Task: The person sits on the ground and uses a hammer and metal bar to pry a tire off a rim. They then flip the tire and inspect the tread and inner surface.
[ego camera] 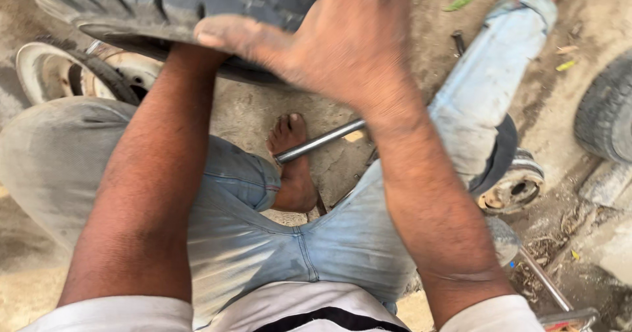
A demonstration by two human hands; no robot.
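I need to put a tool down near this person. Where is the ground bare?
Bare dirt lies between the tyre, the bare foot and the metal bar. More lies right of the outstretched leg. Lower right is crowded around the wheel hub.

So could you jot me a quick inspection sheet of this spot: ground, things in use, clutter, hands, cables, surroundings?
Surface: bare dusty ground.
Job's things: large treaded tyre at top; steel bar lying by a bare foot.
Clutter: wheel rim left, metal hub right, leaves, thin rod.
Hands: right hand spread on the tyre; left hand hidden under the tyre.
Cables: nothing seen.
Surroundings: second tyre at right edge.
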